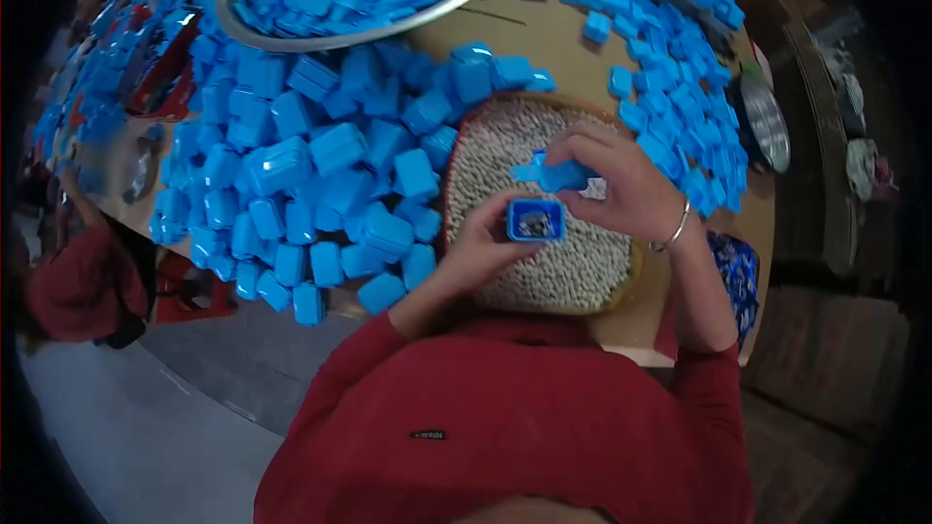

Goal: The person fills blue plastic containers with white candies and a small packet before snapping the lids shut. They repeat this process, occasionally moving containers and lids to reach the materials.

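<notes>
Holding a small open blue box (535,220) in the left hand (482,247), fingers curled around its side, opening facing up with dark small parts visible inside. Right hand (621,189) sits just above it, thumb and fingers pinched shut on a blue lid (555,175); lid and box are close but apart. Both hands hover over a shallow tray of pale beads (515,141) on the table edge (680,349) in front of the person in a red top. Silver bangle (677,229) on the right wrist. Left of the tray: big loose heap of closed blue boxes (320,184). Further back, a metal basin (340,39) also full of blue pieces. More blue boxes scattered right of the tray (689,107). Another person in red (83,281) at far left, mostly out of frame.
</notes>
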### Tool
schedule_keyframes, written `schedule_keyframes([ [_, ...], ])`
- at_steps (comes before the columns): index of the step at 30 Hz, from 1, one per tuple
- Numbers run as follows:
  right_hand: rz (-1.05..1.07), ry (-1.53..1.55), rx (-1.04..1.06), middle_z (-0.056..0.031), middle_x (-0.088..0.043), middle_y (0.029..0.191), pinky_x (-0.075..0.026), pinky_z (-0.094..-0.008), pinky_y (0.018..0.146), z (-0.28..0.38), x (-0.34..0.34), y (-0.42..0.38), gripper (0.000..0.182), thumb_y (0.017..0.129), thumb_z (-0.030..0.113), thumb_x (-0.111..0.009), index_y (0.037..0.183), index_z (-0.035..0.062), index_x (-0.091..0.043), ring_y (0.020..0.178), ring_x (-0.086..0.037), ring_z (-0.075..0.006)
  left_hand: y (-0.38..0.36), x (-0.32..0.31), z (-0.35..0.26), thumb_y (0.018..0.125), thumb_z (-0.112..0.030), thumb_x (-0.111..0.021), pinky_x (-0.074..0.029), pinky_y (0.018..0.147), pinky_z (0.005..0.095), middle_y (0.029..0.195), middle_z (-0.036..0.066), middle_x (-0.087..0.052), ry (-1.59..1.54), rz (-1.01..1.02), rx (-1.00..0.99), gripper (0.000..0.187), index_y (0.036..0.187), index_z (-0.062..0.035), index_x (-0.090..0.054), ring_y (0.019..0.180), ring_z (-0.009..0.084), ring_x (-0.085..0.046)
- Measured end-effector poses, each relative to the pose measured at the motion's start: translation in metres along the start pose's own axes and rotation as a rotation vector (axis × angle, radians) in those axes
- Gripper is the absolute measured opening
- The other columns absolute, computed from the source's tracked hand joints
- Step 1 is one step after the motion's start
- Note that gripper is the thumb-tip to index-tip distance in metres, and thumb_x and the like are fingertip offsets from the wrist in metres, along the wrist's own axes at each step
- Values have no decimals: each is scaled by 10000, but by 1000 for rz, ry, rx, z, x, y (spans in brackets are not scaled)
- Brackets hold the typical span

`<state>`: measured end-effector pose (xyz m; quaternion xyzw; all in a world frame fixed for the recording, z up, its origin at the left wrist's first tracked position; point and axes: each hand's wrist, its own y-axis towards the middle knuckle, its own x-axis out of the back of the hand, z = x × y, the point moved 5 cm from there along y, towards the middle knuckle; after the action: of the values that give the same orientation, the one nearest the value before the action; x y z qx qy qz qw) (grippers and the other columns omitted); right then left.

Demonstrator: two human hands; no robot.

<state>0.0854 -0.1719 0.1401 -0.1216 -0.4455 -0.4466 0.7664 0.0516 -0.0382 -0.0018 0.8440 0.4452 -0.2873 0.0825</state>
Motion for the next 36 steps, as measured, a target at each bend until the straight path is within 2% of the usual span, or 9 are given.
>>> schedule_keyframes([
  [1, -9, 82, -15, -116, -552, 943, -486, -376, 721, 6, -10, -17, 321, 682, 30, -683, 974, 40, -548, 888, -573, -313, 1, -1, 1, 747, 47, -705, -497, 825, 269, 1044, 19, -590, -35, 37, -52, 500, 1195, -49, -506, 957, 114, -577],
  [8, -197, -97, 6, -102, -559, 992, -482, -381, 778, 25, -46, -53, 326, 683, 38, -704, 975, 48, -560, 904, -559, -303, -2, -3, -4, 733, 19, -729, -497, 812, 267, 1037, 26, -602, 135, 40, -54, 492, 1183, -38, -539, 949, 109, -581],
  [19, -243, -31, -11, -102, -597, 1008, -493, -378, 768, 20, -51, -58, 337, 683, 56, -732, 1001, 49, -622, 934, -577, -299, -5, -3, -10, 769, -22, -698, -480, 790, 252, 1032, 27, -593, 286, 60, -87, 451, 1189, -27, -536, 936, 102, -574],
  [23, -247, 23, 15, -114, -587, 1063, -482, -365, 818, 15, -54, -62, 345, 727, 75, -717, 1056, 47, -615, 966, -570, -303, -9, 1, -9, 805, -90, -665, -467, 806, 253, 1060, 35, -586, 129, 78, 14, 437, 1215, -27, -525, 950, 103, -564],
  [26, -390, 244, -159, -129, -558, 1133, -453, -335, 875, 2, -57, -70, 382, 795, 115, -677, 1153, 30, -575, 1016, -557, -267, -9, -1, -10, 823, -115, -646, -458, 833, 262, 1097, 39, -573, 116, 36, 28, 430, 1228, -38, -526, 986, 114, -551],
  [27, -396, 412, -316, -118, -532, 1166, -425, -318, 912, -9, -63, -78, 409, 862, 169, -630, 1222, 7, -525, 1060, -529, -209, -11, -4, -15, 825, -117, -644, -454, 844, 265, 1118, 40, -565, 143, 32, 18, 429, 1232, -44, -527, 1004, 120, -546],
  [30, -376, 826, -516, -78, -537, 1127, -435, -298, 891, -22, -82, -87, 414, 879, 180, -630, 1232, 1, -509, 1051, -519, -161, -13, -6, -18, 828, -119, -641, -443, 870, 275, 1201, 54, -525, 196, 44, -27, 428, 1239, -61, -533, 1073, 147, -523],
  [33, -415, 856, -510, -66, -556, 1089, -468, -276, 819, -21, -83, -91, 388, 859, 156, -654, 1198, 7, -539, 975, -547, -132, -11, -5, -19, 825, -121, -646, -433, 890, 283, 1277, 76, -475, 250, 101, -96, 439, 1246, -71, -535, 1132, 174, -494],
  [36, -427, 980, -503, -53, -572, 1030, -478, -281, 818, -20, -79, -89, 388, 837, 124, -678, 1179, 8, -536, 939, -560, -125, -11, -6, -21, 820, -116, -652, -426, 904, 295, 1310, 93, -449, 327, 160, -139, 449, 1252, -72, -535, 1160, 193, -474],
])
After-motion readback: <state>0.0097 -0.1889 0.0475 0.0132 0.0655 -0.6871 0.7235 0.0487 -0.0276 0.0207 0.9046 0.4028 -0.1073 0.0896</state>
